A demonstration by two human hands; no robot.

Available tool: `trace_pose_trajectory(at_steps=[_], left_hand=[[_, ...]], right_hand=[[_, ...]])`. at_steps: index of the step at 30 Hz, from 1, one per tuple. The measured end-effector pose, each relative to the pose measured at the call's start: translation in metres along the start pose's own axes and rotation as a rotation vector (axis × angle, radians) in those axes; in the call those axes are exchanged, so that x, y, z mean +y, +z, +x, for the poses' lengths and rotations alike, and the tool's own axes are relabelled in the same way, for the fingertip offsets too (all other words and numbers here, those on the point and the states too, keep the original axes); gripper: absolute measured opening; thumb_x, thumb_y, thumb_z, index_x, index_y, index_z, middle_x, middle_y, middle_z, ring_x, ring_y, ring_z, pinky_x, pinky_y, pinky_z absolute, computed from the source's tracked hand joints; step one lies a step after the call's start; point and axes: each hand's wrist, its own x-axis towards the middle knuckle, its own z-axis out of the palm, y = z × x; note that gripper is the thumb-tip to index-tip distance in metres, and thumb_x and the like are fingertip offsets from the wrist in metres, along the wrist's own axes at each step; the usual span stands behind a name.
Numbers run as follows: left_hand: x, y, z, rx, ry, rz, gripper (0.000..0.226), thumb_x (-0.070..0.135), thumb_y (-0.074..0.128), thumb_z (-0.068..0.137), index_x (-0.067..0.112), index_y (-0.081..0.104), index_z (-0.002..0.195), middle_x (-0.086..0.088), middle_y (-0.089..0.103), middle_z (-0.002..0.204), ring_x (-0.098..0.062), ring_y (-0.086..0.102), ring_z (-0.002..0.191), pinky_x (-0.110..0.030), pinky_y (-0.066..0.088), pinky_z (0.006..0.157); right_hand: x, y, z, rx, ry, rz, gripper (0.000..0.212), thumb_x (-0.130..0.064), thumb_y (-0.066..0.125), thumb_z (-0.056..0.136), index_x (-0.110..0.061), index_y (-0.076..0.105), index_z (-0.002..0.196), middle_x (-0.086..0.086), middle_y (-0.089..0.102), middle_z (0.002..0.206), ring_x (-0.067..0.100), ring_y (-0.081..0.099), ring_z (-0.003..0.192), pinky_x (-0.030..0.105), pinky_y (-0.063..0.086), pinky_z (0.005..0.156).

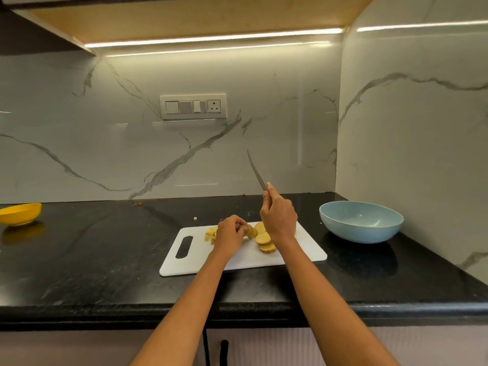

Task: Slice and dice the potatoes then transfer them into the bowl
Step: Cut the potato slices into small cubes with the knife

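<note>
- A black stone counter (105, 260) is seen running along a white marbled wall (105, 143), on which a switch plate (193, 106) is mounted.
- A white cutting board (237, 260) is laid on the counter with its long axis running left to right and slightly tilted; its handle slot (184, 247) is at the left end.
- A pale blue bowl (361, 221) is set upright on the counter just to the right of the board, apart from it; nothing can be made out inside it.
- A yellow bowl (19, 213) is placed at the far left of the counter, well apart from the board; its inside is not shown.
- The right hand (278, 216) is raised above the board, with its fingers wrapped round the handle of a knife (256, 170); the handle is hidden in the fist. The blade is pointed up and to the left, away from the board.
- The left hand (229, 233) is lowered onto the board, and a potato piece (251, 231) is pinched at its curled fingertips.
- A row of round potato slices (264, 240) is lying overlapped on the board, between the two hands and partly behind the right wrist.
- Small yellow potato pieces (210, 233) are gathered on the board just left of the left hand.
- A tiny pale scrap (195, 219) is left on the counter behind the board.
</note>
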Motion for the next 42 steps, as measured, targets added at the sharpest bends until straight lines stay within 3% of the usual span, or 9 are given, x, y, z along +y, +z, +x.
trace_pose_trajectory(at_steps=[5, 10, 17, 21, 24, 28, 32, 37, 42], left_hand=[[-0.003, 0.005, 0.012, 0.046, 0.022, -0.026, 0.012, 0.009, 0.059, 0.088, 0.005, 0.063, 0.1, -0.01, 0.065, 0.106, -0.022, 0.061, 0.096, -0.025, 0.047, 0.081], [0.002, -0.009, 0.003, 0.125, 0.055, -0.092, 0.017, 0.009, 0.061, 0.087, 0.004, 0.064, 0.104, -0.011, 0.066, 0.105, -0.021, 0.062, 0.092, -0.025, 0.048, 0.075], [-0.02, -0.031, -0.042, -0.075, 0.001, 0.014, 0.032, 0.012, 0.057, 0.091, 0.007, 0.06, 0.122, -0.01, 0.062, 0.121, -0.023, 0.055, 0.112, -0.027, 0.038, 0.101], [-0.022, -0.037, -0.05, 0.044, -0.051, 0.038, 0.031, 0.027, 0.063, 0.086, 0.013, 0.066, 0.114, -0.005, 0.062, 0.12, -0.026, 0.051, 0.118, -0.034, 0.039, 0.101], [-0.019, -0.036, -0.054, -0.021, -0.08, 0.223, 0.039, 0.049, 0.066, 0.079, 0.022, 0.068, 0.108, 0.0, 0.061, 0.12, -0.024, 0.047, 0.119, -0.039, 0.039, 0.1], [-0.014, -0.037, -0.053, -0.045, -0.071, 0.279, 0.023, 0.037, 0.057, 0.087, 0.03, 0.068, 0.106, 0.0, 0.058, 0.126, -0.024, 0.045, 0.12, -0.038, 0.033, 0.098], [-0.016, -0.038, -0.052, -0.096, -0.076, 0.303, 0.03, 0.024, 0.047, 0.094, 0.032, 0.06, 0.12, -0.001, 0.052, 0.135, -0.026, 0.04, 0.125, -0.038, 0.029, 0.102], [-0.01, -0.038, -0.057, -0.041, -0.101, 0.268, 0.028, 0.045, 0.059, 0.085, 0.026, 0.068, 0.103, 0.0, 0.056, 0.127, -0.024, 0.039, 0.122, -0.037, 0.032, 0.097], [-0.007, -0.04, -0.058, -0.06, -0.095, 0.278, 0.02, 0.036, 0.057, 0.086, 0.029, 0.068, 0.102, -0.002, 0.055, 0.128, -0.024, 0.039, 0.12, -0.036, 0.031, 0.096]], right_hand=[[0.001, 0.0, 0.003, 0.018, -0.015, 0.003, 0.041, -0.028, 0.037, 0.101, -0.015, 0.044, 0.139, 0.004, 0.069, 0.085, 0.008, 0.054, 0.063, 0.014, 0.04, 0.054], [-0.001, 0.0, 0.002, 0.003, -0.003, 0.002, 0.041, -0.028, 0.037, 0.101, -0.014, 0.044, 0.139, 0.005, 0.07, 0.089, 0.012, 0.059, 0.067, 0.02, 0.048, 0.06], [-0.015, -0.007, -0.013, -0.042, 0.005, -0.019, 0.042, -0.029, 0.036, 0.101, -0.014, 0.044, 0.14, 0.006, 0.07, 0.091, 0.016, 0.063, 0.075, 0.026, 0.052, 0.066], [-0.027, -0.024, -0.043, -0.198, -0.078, -0.162, 0.039, -0.028, 0.032, 0.102, -0.017, 0.044, 0.138, 0.008, 0.068, 0.092, 0.022, 0.063, 0.079, 0.028, 0.043, 0.063], [-0.029, -0.04, -0.07, -0.26, -0.041, -0.235, 0.035, -0.027, 0.031, 0.102, -0.019, 0.049, 0.132, 0.006, 0.067, 0.099, 0.021, 0.062, 0.086, 0.03, 0.045, 0.069], [-0.031, -0.052, -0.101, -0.382, -0.058, -0.407, 0.026, -0.025, 0.035, 0.1, -0.018, 0.052, 0.119, 0.005, 0.065, 0.1, 0.021, 0.062, 0.086, 0.028, 0.039, 0.065], [-0.038, -0.057, -0.114, -0.406, -0.029, -0.519, 0.021, -0.018, 0.042, 0.096, -0.014, 0.055, 0.112, 0.005, 0.064, 0.1, 0.021, 0.062, 0.087, 0.026, 0.04, 0.066], [-0.048, -0.061, -0.113, -0.453, -0.023, -0.567, 0.021, -0.02, 0.046, 0.095, -0.013, 0.057, 0.111, 0.005, 0.063, 0.104, 0.019, 0.061, 0.092, 0.024, 0.039, 0.072], [-0.051, -0.065, -0.112, -0.5, -0.018, -0.561, 0.022, -0.02, 0.047, 0.095, -0.013, 0.056, 0.113, 0.006, 0.063, 0.106, 0.02, 0.06, 0.094, 0.026, 0.041, 0.075]])
